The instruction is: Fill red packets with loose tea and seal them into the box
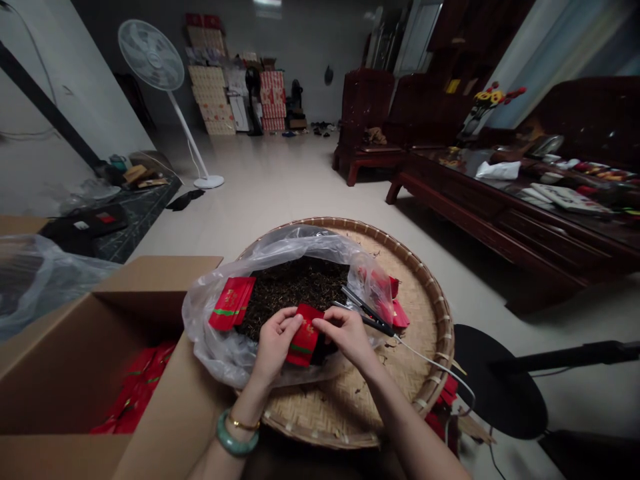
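Both my hands grip one small red packet [304, 340] over a clear plastic bag [220, 333] of dark loose tea [295, 287]. My left hand [274, 343] pinches the packet's left edge, and my right hand [345, 333] pinches its top right. The bag lies in a round woven bamboo tray [425, 313]. A stack of red packets [231, 303] rests on the bag's left side. More red packets [395, 303] lie at the bag's right. A black sealing tool [367, 312] with a white cord lies just right of my right hand.
An open cardboard box [75, 360] at my left holds several red packets [135, 393]. A black round stool [500, 387] stands to the right. Farther off are a dark wooden table [500, 213], a white standing fan [165, 80] and stacked cartons [235, 93].
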Tool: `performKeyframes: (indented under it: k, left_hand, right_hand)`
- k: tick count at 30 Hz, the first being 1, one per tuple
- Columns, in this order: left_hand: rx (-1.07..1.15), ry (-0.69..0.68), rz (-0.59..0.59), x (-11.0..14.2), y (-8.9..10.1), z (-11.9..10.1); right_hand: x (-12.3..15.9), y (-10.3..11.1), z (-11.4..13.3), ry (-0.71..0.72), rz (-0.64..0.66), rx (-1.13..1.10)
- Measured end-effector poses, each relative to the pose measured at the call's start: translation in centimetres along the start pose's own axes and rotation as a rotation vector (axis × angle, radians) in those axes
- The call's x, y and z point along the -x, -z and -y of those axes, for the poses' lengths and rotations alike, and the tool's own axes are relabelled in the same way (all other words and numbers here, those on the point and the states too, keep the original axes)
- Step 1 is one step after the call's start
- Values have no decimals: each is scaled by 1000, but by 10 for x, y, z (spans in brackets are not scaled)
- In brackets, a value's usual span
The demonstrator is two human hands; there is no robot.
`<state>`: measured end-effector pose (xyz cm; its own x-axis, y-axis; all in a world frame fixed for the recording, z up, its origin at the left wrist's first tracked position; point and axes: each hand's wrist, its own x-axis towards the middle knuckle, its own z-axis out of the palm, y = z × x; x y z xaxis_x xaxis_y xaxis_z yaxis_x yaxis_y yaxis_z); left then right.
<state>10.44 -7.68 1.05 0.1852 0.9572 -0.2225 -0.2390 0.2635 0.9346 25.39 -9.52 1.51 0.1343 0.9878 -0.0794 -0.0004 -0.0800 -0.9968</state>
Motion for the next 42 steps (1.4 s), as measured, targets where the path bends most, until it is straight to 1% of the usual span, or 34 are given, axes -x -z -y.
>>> performKeyframes:
  k: [4,6,8,10,12,14,17,19,22,24,25,27,29,30,34,37,39,42]
  left_hand:
    - [-49,-128,-76,0,-3,0]
    - [-78,-157,-101,-1,-2,2]
    - [-54,-142,-110,-2,-2,4]
    - [26,-109,-109,-2,-2,5]
    - [103,-68,-81,-2,-2,4]
    - [133,-18,-33,-2,-2,0]
    - [83,67,38,-2,-2,-4]
    - [41,99,49,-3,-1,-5]
    - [11,91,45,-2,-1,-3]
    - [20,80,54,-1,-1,-3]
    - [34,94,81,0,-1,-2]
    - [50,168,191,3,-2,-2]
    - [14,256,301,6,-2,-1]
    - [-22,283,329,8,-2,0]
    - [-139,279,328,11,1,1]
    - [-224,241,369,11,2,-1]
    - [-302,213,394,11,2,-2]
    - [-382,168,390,11,0,-2]
  right_hand:
    - [1,-1,0,-29,-2,-14]
    - [2,-2,0,-26,-5,-35]
    - [3,-2,-1,-30,-10,-53]
    - [3,-2,-2,-43,-8,-65]
    - [3,-2,-4,-55,-1,-79]
    - [2,-2,-4,-67,7,-105]
    - [1,-1,-3,-97,22,-143]
    - [1,-1,-1,-125,53,-121]
    - [2,-1,0,-157,111,-78]
    - [2,0,0,-155,113,-72]
    - [2,0,-1,-151,100,-71]
    - [0,0,-2,-140,68,-66]
    - [-1,1,-3,-127,49,-50]
    - [-1,1,-3,-117,46,-34]
    - [-3,4,-3,-100,65,34]
    - [-6,7,-3,-75,96,92]
    - [-8,8,-1,9,124,193]
    - [-12,9,6,173,192,415]
